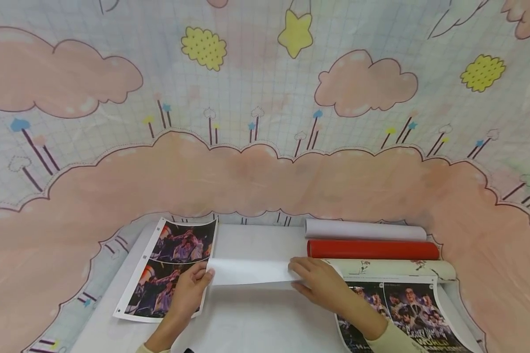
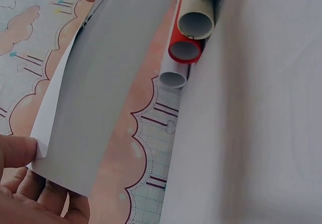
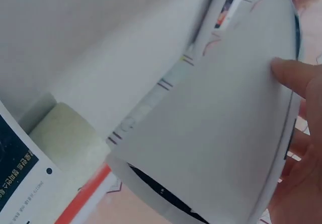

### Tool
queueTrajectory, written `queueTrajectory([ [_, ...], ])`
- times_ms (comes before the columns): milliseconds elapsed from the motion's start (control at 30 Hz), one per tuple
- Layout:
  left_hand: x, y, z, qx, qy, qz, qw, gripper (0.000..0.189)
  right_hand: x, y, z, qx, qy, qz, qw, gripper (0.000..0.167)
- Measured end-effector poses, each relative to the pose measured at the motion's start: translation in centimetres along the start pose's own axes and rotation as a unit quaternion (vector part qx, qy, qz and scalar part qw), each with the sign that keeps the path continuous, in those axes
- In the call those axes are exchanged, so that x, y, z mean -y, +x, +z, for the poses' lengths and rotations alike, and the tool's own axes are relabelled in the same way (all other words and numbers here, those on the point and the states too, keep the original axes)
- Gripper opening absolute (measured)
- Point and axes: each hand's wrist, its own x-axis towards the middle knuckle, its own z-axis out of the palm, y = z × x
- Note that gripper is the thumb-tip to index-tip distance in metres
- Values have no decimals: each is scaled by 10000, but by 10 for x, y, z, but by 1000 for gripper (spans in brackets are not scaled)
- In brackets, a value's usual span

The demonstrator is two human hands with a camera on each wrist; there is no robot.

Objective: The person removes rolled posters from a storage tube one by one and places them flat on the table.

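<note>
A white-backed sheet of paper [image 1: 251, 272], bent over along its length, is held up between both hands above the white table. Its dark printed side shows in a narrow gap at the fold in the right wrist view. My left hand [image 1: 189, 289] pinches the left end between thumb and fingers. At the right end, my right hand [image 1: 324, 287] grips the sheet, its thumb [image 3: 294, 75] on the white back and the fingers behind. In the left wrist view the paper's [image 2: 100, 88] pale side hangs in a long strip from hand to hand.
A printed photo sheet [image 1: 183, 245] lies at the left, partly behind the left forearm. At the right are a white roll [image 1: 364, 230], a red roll [image 1: 373, 249] and a cream roll [image 1: 393, 268]. Another printed poster [image 1: 412, 304] lies before them. Patterned cloth surrounds the white tabletop [image 1: 256, 318].
</note>
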Motion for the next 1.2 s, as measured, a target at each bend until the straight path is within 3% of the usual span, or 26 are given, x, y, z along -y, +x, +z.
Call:
queueTrajectory([
  [300,3,7,5,199,33,-15,9998,32,-6,-7,2,-490,-113,-187,9986,36],
  [667,3,9,13,277,-91,-54,9996,26,-12,-16,10,-610,65,-2,9981,21],
  [900,4,11,17,254,-65,151,9995,24,-15,-24,14,-472,698,671,9942,16],
  [1033,2,12,22,293,61,491,9983,31,-18,-30,18,-495,1201,1098,9854,16],
  [1200,0,7,28,177,149,600,9979,50,-18,-38,23,-571,1693,1573,9712,15],
])
